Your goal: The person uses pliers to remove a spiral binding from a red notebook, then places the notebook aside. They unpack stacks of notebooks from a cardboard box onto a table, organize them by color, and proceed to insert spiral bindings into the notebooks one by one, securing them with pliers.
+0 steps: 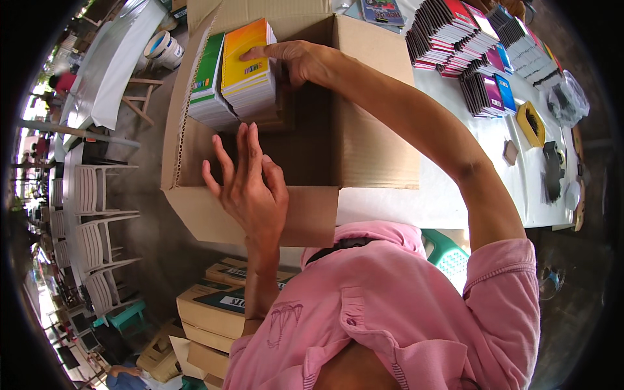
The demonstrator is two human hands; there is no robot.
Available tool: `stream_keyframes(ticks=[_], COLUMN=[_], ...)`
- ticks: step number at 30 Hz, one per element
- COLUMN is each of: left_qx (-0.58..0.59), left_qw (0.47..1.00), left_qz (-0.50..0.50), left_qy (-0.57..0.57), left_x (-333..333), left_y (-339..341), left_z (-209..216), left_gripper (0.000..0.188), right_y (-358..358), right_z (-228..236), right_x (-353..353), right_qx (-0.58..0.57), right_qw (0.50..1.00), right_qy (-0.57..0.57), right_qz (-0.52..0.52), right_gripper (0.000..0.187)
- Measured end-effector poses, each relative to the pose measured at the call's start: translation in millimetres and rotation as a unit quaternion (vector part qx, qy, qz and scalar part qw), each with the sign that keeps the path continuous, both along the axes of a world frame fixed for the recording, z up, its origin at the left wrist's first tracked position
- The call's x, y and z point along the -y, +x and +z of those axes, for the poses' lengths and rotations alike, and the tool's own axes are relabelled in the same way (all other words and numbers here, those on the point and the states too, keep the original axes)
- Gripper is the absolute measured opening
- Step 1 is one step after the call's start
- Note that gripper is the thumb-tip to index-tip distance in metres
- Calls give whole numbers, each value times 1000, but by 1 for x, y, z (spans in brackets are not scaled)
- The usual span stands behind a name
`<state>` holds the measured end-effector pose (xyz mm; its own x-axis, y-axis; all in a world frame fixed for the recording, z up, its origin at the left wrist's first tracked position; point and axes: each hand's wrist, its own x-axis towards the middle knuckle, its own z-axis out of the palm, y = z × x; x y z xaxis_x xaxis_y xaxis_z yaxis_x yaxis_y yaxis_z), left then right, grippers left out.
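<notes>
Inside an open cardboard box [374, 104], a stack of green notebooks [207, 71] stands against the left wall. Beside it is a taller stack of yellow spiral notebooks [250, 81]. My right hand [292, 60] reaches over the box's right side and grips the right edge of the yellow stack, one finger lying across the top cover. Its other fingers are partly hidden beside the stack. Over the near side of the box, my left hand [250, 175] is open with fingers spread, the fingertips close to the near lower corner of the stacks; contact is unclear.
On the white-covered table [432, 153] to the right are several stacks of notebooks [448, 32], a yellow tray [531, 125] and a plastic bag [567, 97]. Closed cartons [211, 309] are piled below left. White chairs [97, 240] and a bucket [164, 49] stand at left.
</notes>
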<state>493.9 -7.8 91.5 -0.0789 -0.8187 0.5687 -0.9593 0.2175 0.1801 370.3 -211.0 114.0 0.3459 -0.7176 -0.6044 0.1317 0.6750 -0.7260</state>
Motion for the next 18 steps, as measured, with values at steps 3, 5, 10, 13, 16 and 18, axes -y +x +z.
stream_keyframes(ticks=[3, 5, 10, 13, 16, 18], left_qx=[-5, -8, -2, -1, -3, -10], left_qw=[1000, 1000, 1000, 1000, 1000, 1000], left_qz=[4, 5, 1, 3, 3, 6], left_qy=[0, 0, -1, 0, -1, -1], left_x=[0, 0, 0, 0, 0, 1], left_y=[1, 0, 1, 2, 2, 0], left_z=[0, -1, -1, -2, -2, -1], left_gripper=[46, 44, 48, 48, 48, 45], right_y=[4, 3, 7, 10, 14, 18], right_z=[-9, -12, -8, 9, 15, 15], right_x=[9, 15, 10, -6, -9, -7], right_qx=[-24, -27, -23, -12, -11, -33], right_qw=[1000, 1000, 1000, 1000, 1000, 999], right_qy=[5, 6, -12, -18, -12, -8], right_qz=[-5, 12, 8, 3, -2, -15], right_gripper=[70, 69, 66, 68, 70, 71])
